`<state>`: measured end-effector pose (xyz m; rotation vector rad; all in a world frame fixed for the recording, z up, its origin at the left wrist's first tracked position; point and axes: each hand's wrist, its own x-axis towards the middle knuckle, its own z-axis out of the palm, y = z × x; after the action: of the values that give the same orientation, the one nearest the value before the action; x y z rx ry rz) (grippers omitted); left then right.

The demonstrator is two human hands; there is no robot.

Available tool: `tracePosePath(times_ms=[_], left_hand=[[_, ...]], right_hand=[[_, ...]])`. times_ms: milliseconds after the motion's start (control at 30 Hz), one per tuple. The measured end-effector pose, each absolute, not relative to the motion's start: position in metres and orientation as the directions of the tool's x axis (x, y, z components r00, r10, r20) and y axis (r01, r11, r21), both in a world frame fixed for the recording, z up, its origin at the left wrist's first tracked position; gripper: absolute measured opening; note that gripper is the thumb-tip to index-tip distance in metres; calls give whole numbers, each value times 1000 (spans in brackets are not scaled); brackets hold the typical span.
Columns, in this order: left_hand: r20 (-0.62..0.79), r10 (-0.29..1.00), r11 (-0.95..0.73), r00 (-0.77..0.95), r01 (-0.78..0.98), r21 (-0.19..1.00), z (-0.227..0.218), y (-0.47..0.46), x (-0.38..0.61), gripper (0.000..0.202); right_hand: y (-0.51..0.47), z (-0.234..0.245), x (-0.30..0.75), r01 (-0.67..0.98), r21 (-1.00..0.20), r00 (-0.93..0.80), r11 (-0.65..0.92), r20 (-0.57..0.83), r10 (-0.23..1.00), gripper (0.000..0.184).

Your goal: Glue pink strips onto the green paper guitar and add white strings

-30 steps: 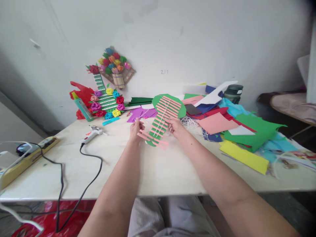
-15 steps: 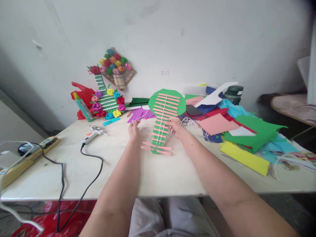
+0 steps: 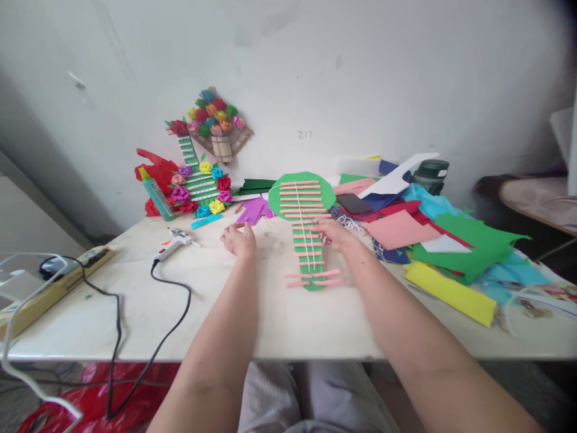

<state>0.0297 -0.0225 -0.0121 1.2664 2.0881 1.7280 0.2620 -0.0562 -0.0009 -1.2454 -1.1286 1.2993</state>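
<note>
A green guitar-shaped paper craft (image 3: 303,243) with a round top stands in front of me, crossed by pink paper strips. White string (image 3: 300,204) runs lengthwise over the strips. My right hand (image 3: 333,233) is closed on the right edge of its neck, just below the round part. To the left of the craft, my left hand (image 3: 238,239) hovers with fingers curled and pinched together; anything between them is too small to make out.
A white glue gun (image 3: 174,243) lies at left, its black cord trailing over the table edge. Behind it are a glue bottle (image 3: 157,195) and a flower-decorated paper guitar (image 3: 202,183). Coloured sheets (image 3: 469,243), a phone (image 3: 354,203) and a dark bottle (image 3: 430,174) are at right.
The craft has turned more upright, its lower end swinging right. My left hand has moved slightly left, farther from it. My right hand stays on the neck.
</note>
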Motion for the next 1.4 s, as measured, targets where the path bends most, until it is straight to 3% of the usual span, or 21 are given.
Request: tracePosePath(times_ms=[67, 200, 333, 500, 633, 767, 1067, 1400], left_hand=[[394, 681, -130, -618, 427, 895, -13, -20, 30, 18], [285, 848, -290, -447, 57, 955, -15, -15, 31, 37], [250, 924, -313, -290, -196, 929, -13, -13, 28, 42], [232, 955, -281, -186, -307, 909, -10, -15, 24, 43], [178, 979, -200, -101, -278, 940, -13, -16, 23, 41], [125, 976, -157, -178, -177, 972, -16, -15, 19, 38], [195, 887, -291, -419, -179, 940, -14, -11, 5, 34], [352, 853, -421, -385, -109, 901, -8, -16, 5, 33]], right_hand=[[-60, 4, 267, -58, -994, -62, -91, -87, 994, 25], [-71, 15, 274, -64, -995, -197, -75, -61, 978, 20], [-79, 22, 275, -43, -996, -303, -75, -59, 951, 22], [-80, 21, 271, 13, -996, -389, -83, -81, 918, 22], [-78, 18, 269, 73, -993, -415, -96, -118, 902, 23], [-77, 16, 269, 118, -987, -413, -106, -146, 899, 22], [-79, 16, 266, 215, -972, -433, -94, -181, 883, 19], [-73, 12, 263, 336, -942, -454, -9, -171, 875, 28]])
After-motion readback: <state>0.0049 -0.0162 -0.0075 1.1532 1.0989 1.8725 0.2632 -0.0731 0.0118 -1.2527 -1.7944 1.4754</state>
